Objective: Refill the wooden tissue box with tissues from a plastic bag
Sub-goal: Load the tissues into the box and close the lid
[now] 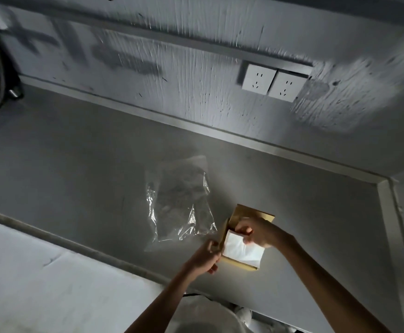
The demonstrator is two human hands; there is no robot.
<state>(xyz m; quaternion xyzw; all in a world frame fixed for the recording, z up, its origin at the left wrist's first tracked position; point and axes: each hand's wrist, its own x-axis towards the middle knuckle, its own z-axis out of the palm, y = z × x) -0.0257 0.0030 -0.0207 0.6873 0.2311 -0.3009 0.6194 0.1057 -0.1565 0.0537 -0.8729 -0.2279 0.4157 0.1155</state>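
Right hand (258, 233), fingers curled onto the white folded tissue stack (240, 251), seats it in the tan wooden tissue box (254, 213) beneath, left hand (208, 257) gripping the box's near wall, crumpled clear plastic bag (179, 200) lying beyond; next, the stack likely needs pressing level.

A: What does the person wear?
B: Pale, whitish clothing (203, 316) shows low in the view; its kind is unclear.
A: And the arms?
B: Both forearms (172, 292) bare to the frame edge; left hand (208, 258) and right hand (260, 233) bare too.
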